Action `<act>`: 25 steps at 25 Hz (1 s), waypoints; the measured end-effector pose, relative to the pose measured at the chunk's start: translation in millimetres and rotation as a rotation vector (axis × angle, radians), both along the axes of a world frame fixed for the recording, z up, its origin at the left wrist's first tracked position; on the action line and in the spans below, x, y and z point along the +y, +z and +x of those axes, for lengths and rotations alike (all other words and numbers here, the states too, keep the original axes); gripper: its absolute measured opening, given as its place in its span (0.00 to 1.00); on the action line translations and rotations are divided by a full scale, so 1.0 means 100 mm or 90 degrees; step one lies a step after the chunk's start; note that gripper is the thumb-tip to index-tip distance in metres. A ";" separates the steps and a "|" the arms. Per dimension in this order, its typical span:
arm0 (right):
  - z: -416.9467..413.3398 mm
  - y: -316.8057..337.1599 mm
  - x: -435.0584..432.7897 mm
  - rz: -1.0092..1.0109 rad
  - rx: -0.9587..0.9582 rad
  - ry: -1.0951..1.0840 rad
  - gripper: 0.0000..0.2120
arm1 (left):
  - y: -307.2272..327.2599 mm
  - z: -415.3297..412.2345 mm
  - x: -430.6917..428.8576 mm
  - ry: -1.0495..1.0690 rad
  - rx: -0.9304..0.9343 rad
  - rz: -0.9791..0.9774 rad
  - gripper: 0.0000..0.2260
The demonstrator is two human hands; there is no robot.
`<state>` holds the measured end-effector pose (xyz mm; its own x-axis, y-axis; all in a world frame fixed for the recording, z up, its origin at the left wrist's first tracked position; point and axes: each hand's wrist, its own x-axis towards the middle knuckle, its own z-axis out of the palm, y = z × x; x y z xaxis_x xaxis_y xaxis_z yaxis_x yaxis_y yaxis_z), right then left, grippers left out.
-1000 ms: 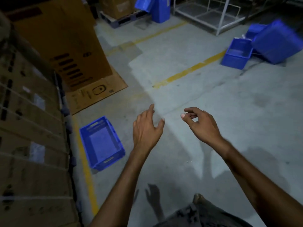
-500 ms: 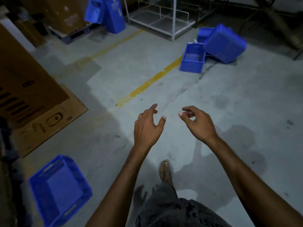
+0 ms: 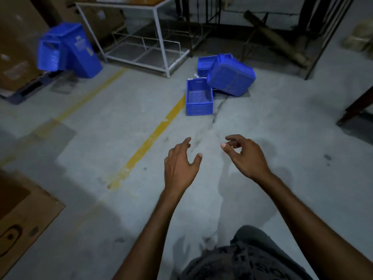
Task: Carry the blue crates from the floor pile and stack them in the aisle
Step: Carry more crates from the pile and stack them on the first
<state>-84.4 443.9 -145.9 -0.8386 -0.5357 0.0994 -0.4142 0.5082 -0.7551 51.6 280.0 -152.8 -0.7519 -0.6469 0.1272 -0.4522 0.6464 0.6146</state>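
Blue crates (image 3: pixel 230 79) lie on yellow-lined concrete floor (image 3: pixel 262 126).

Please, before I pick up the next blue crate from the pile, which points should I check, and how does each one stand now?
1. Left hand free: ok, open, holds nothing.
2. Right hand free: ok, loosely curled, holds nothing.
3. Near crate upright and empty: ok.
4. Near crate free of tipped crate: cannot tell, their corners meet in this view.
5. Floor between hands and crates: ok, nothing lies on it.
6. Near crate within reach: not ok, it is well ahead of both hands.
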 end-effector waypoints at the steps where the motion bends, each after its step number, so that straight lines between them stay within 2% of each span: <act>1: -0.23 -0.02 -0.13 0.002 0.004 -0.008 0.18 | 0.00 -0.25 -0.16 -0.010 0.001 -0.005 0.27; 9: -2.64 -0.26 -1.25 -0.002 0.026 -0.002 0.17 | -0.17 -2.73 -1.27 -0.021 0.039 -0.021 0.28; 15: -4.59 -0.08 -2.11 0.013 0.029 0.021 0.18 | -0.08 -4.50 -2.05 -0.007 0.044 0.010 0.26; 25: -6.98 -0.32 -3.88 0.020 0.032 0.013 0.16 | -0.49 -6.99 -3.92 -0.043 0.054 0.081 0.24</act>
